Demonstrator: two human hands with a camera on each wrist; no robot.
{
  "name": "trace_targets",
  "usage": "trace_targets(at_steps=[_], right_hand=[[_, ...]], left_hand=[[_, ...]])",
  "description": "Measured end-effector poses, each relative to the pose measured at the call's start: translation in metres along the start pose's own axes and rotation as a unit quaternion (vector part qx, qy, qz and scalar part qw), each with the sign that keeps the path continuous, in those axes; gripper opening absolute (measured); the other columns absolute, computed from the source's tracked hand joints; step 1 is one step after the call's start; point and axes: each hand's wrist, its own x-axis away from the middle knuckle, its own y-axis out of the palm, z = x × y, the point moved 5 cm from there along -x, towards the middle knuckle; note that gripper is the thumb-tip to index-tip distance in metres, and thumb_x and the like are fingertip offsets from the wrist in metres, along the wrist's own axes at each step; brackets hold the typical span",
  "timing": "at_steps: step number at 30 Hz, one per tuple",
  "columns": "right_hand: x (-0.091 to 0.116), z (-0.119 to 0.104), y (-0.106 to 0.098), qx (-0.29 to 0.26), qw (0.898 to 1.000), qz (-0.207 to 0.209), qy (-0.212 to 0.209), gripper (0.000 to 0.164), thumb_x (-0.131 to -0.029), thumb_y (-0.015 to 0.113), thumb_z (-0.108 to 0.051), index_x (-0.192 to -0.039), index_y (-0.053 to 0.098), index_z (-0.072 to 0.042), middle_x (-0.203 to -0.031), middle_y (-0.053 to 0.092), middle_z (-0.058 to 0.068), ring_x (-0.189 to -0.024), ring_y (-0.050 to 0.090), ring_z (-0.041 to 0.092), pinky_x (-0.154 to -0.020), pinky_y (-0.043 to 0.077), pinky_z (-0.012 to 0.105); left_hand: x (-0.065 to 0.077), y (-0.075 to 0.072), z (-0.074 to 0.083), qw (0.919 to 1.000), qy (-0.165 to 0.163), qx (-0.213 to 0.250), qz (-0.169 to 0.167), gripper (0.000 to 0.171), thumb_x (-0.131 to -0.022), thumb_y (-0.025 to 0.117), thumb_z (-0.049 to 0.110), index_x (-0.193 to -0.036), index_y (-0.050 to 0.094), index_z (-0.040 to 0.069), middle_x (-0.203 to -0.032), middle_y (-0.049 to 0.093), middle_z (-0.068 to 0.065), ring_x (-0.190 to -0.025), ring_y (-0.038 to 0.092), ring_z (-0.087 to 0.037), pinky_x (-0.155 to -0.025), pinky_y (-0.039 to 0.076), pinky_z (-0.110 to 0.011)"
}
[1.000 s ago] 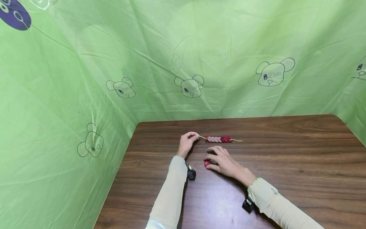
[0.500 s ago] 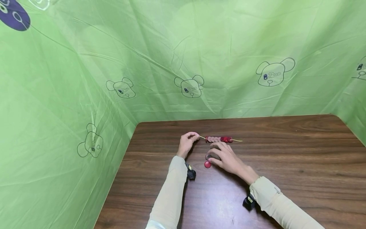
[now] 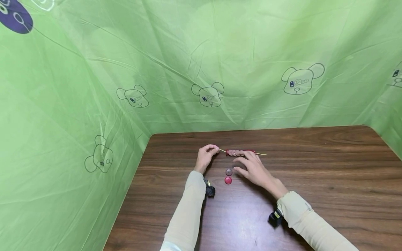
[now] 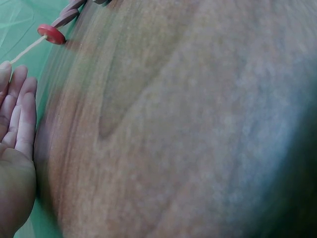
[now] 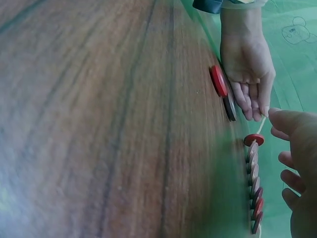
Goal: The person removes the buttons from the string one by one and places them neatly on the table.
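Between thumb and fingertips, my left hand [image 3: 205,158] pinches the left end of a yellow cord [image 3: 222,150]. Threaded on that cord is a row of buttons [image 3: 235,152], pale pink ones followed by dark red ones, with a red button [image 4: 51,33] at the left end. My right hand [image 3: 253,170] hovers with loosely spread fingers, overlapping the row's right part in the head view. The right wrist view shows nothing between its thumb and fingers. Left of its thumb, a grey-brown button [image 3: 229,172] lies flat on the table, with a loose red button [image 3: 228,180] just nearer.
The wood-grain table [image 3: 329,181] extends to both sides. Green cloth walls [image 3: 257,42] with bear drawings stand behind it and at the left. Black wrist cameras, such as the right one [image 3: 275,218], sit beneath the cuffs.
My right hand has moved away from the loose buttons, rightward and up to the strung row, uncovering the grey-brown and red buttons on the table. The left hand has stayed put.
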Motion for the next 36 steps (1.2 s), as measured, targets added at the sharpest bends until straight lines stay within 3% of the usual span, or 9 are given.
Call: trace_targets(at_steps=[9,22,29,32,36], right_hand=[[0.000,0.008,-0.002,0.010,1.000,0.006,0.020,0.024,-0.084,0.073,-0.025,-0.104,0.069,-0.012,-0.123,0.057,0.016,-0.118,0.046,0.036,-0.099,0.033,0.054],[0.000,0.024,-0.010,0.008,0.997,0.024,0.067,0.033,-0.082,0.075,-0.025,-0.109,0.067,-0.008,-0.122,0.057,0.013,-0.118,0.045,0.035,-0.095,0.033,0.053],[0.000,0.035,-0.015,0.010,0.995,0.035,0.089,0.037,-0.080,0.076,-0.024,-0.112,0.065,-0.007,-0.123,0.057,0.013,-0.119,0.045,0.035,-0.094,0.033,0.055],[0.000,0.039,-0.015,0.011,0.995,0.038,0.096,0.038,-0.080,0.077,-0.024,-0.112,0.064,-0.008,-0.123,0.057,0.013,-0.119,0.045,0.036,-0.094,0.033,0.054],[0.000,0.045,-0.016,0.011,0.993,0.040,0.108,0.037,-0.080,0.077,-0.023,-0.111,0.065,-0.007,-0.122,0.057,0.013,-0.118,0.045,0.036,-0.093,0.032,0.053]], left_hand=[[0.000,0.000,0.001,1.0000,0.000,-0.003,-0.003,0.011,-0.087,0.070,0.017,-0.091,0.073,0.007,-0.083,0.072,-0.007,-0.081,0.066,-0.016,-0.073,0.051,-0.025],[0.001,-0.001,0.001,1.0000,0.001,-0.008,-0.001,0.012,-0.087,0.071,0.018,-0.090,0.072,0.007,-0.081,0.071,-0.004,-0.077,0.064,-0.008,-0.072,0.050,-0.023],[0.001,0.000,0.001,0.9999,-0.004,-0.003,-0.010,0.018,-0.087,0.070,0.020,-0.095,0.072,0.004,-0.092,0.072,-0.017,-0.091,0.067,-0.029,-0.083,0.052,-0.039],[0.001,-0.001,0.001,0.9999,-0.003,-0.003,-0.012,0.017,-0.087,0.070,0.019,-0.095,0.072,0.004,-0.091,0.072,-0.016,-0.091,0.067,-0.029,-0.082,0.053,-0.038],[0.000,-0.001,0.000,1.0000,0.000,-0.009,-0.004,0.013,-0.087,0.071,0.020,-0.091,0.073,0.007,-0.084,0.072,-0.007,-0.083,0.067,-0.018,-0.074,0.051,-0.026]])
